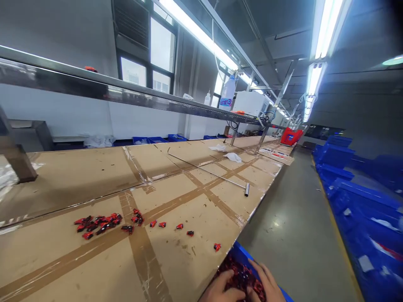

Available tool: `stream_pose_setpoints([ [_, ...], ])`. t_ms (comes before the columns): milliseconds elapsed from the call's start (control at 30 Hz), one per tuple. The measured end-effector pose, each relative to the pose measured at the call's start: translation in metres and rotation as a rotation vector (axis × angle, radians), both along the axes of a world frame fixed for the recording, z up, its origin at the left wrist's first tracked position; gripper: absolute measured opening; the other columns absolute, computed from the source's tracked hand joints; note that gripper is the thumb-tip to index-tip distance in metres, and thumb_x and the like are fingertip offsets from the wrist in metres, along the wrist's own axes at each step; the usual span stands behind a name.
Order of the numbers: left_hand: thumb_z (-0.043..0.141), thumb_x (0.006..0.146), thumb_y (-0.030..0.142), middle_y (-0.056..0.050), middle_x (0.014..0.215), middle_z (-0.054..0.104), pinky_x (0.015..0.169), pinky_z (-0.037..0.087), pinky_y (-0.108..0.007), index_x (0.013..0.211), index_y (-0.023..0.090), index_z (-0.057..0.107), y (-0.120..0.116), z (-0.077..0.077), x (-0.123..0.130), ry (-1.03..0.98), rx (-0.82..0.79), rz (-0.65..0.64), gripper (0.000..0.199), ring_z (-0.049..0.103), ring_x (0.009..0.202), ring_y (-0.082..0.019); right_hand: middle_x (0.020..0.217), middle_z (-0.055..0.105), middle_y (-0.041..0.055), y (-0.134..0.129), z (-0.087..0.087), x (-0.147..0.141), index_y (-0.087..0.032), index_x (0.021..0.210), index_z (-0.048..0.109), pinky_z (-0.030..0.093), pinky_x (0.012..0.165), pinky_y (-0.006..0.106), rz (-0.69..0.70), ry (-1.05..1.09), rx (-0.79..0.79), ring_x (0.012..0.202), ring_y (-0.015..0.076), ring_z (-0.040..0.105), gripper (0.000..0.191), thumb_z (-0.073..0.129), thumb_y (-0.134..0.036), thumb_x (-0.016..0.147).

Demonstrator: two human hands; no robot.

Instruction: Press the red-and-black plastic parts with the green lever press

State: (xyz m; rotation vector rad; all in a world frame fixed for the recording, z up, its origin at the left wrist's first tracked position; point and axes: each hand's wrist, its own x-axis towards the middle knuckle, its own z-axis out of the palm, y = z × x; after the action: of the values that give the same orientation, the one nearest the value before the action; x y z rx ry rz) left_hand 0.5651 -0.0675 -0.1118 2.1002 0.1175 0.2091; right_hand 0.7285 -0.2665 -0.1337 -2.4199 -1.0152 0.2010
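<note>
At the bottom of the view, a blue bin full of small dark red parts sits against the table's front edge. My left hand is at the bin's left side, its fingers curved over the parts. My right hand reaches in from the right, fingers apart and bent among the parts. Whether either hand grips a part cannot be made out. On the cardboard-covered table lies a pile of red and black parts at the left, with several single ones strung out toward the bin.
A thin metal rod with a cylindrical end lies across the table. White plastic scraps rest farther back. A metal shelf runs above, holding a large bottle. Stacked blue bins line the aisle's right side.
</note>
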Motion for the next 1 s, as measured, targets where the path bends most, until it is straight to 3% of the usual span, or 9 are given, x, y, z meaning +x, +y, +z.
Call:
stream_pose_setpoints([
  [33, 0.066, 0.078, 0.061, -0.008, 0.144, 0.057, 0.112, 0.045, -0.044, 0.126, 0.033, 0.068, 0.034, 0.015, -0.019, -0.015, 0.043, 0.054, 0.055, 0.053, 0.133, -0.031, 0.158, 0.033, 0.0154, 0.021, 0.0, -0.004, -0.017, 0.151, 0.04, 0.032, 0.122, 0.049, -0.014, -0.084, 0.024, 0.149, 0.0297, 0.032, 0.073, 0.053, -0.051, 0.088],
  [133, 0.048, 0.088, 0.065, -0.01, 0.155, 0.042, 0.119, 0.032, -0.049, 0.136, 0.025, 0.059, 0.15, 0.056, -0.099, -0.013, 0.424, 0.766, 0.063, 0.041, 0.141, -0.032, 0.166, 0.015, 0.0126, 0.102, 0.014, -0.026, -0.018, 0.158, 0.027, 0.02, 0.125, 0.054, 0.049, -0.218, 0.009, 0.155, 0.0318, 0.012, 0.089, 0.051, -0.066, 0.087],
  [267, 0.042, 0.076, 0.08, -0.03, 0.15, 0.04, 0.115, 0.027, -0.059, 0.146, 0.002, 0.044, 0.276, 0.07, -0.207, 0.405, 0.689, 1.386, 0.104, 0.035, 0.141, -0.047, 0.166, 0.011, 0.0138, 0.206, 0.044, -0.061, -0.024, 0.159, 0.022, 0.009, 0.123, 0.062, 0.236, -0.109, -0.138, 0.153, 0.0389, 0.01, 0.106, 0.066, -0.068, 0.074],
  [333, 0.044, 0.074, 0.08, -0.03, 0.155, 0.034, 0.118, 0.017, -0.06, 0.153, 0.004, 0.035, 0.313, 0.062, -0.235, 0.554, 0.716, 1.285, 0.11, 0.027, 0.146, -0.046, 0.167, 0.006, 0.0132, 0.252, 0.056, -0.079, -0.026, 0.159, 0.018, 0.005, 0.122, 0.065, 0.349, -0.063, -0.125, 0.153, 0.0401, 0.006, 0.114, 0.073, -0.067, 0.067],
  [400, 0.053, 0.07, 0.082, -0.025, 0.16, 0.027, 0.121, 0.009, -0.059, 0.157, 0.009, 0.027, 0.334, 0.055, -0.241, 0.541, 0.74, 0.996, 0.117, 0.02, 0.151, -0.042, 0.167, 0.004, 0.0135, 0.295, 0.065, -0.098, -0.027, 0.159, 0.016, 0.003, 0.121, 0.065, 0.467, -0.034, -0.101, 0.154, 0.0402, 0.003, 0.122, 0.075, -0.07, 0.061],
  [533, 0.07, 0.05, 0.087, -0.023, 0.162, 0.024, 0.123, 0.016, -0.056, 0.158, 0.015, 0.029, 0.345, 0.053, -0.221, 0.395, 0.695, 0.69, 0.136, 0.017, 0.151, -0.042, 0.166, 0.009, 0.0167, 0.375, 0.079, -0.137, -0.027, 0.159, 0.017, 0.001, 0.12, 0.066, 0.664, -0.059, -0.119, 0.153, 0.0411, 0.006, 0.13, 0.07, -0.084, 0.055],
  [700, 0.059, 0.076, 0.079, -0.017, 0.147, 0.05, 0.121, 0.026, -0.052, 0.146, 0.017, 0.049, 0.314, 0.052, -0.183, 0.088, 0.612, 0.624, 0.095, 0.045, 0.136, -0.036, 0.162, 0.025, 0.0178, 0.439, 0.071, -0.162, -0.02, 0.156, 0.03, 0.014, 0.123, 0.059, 0.904, -0.042, 0.059, 0.15, 0.0383, 0.023, 0.116, 0.075, -0.067, 0.06],
  [833, 0.055, 0.088, 0.059, -0.018, 0.128, 0.062, 0.112, 0.036, -0.049, 0.126, 0.013, 0.063, 0.275, 0.048, -0.142, -0.017, 0.401, 0.964, 0.06, 0.053, 0.12, -0.033, 0.155, 0.038, 0.0205, 0.439, 0.051, -0.163, -0.009, 0.155, 0.028, 0.028, 0.122, 0.047, 0.967, -0.022, 0.186, 0.144, 0.0281, 0.038, 0.088, 0.059, -0.039, 0.078],
  [1000, 0.06, 0.084, 0.045, -0.019, 0.133, 0.058, 0.118, 0.028, -0.053, 0.122, 0.016, 0.066, 0.21, 0.042, -0.093, -0.054, 0.122, 1.111, 0.048, 0.047, 0.129, -0.035, 0.135, 0.059, 0.0147, 0.391, 0.031, -0.13, -0.03, 0.153, 0.036, 0.049, 0.107, 0.047, 0.861, 0.017, 0.284, 0.13, 0.0329, 0.054, 0.076, 0.056, -0.051, 0.082],
])
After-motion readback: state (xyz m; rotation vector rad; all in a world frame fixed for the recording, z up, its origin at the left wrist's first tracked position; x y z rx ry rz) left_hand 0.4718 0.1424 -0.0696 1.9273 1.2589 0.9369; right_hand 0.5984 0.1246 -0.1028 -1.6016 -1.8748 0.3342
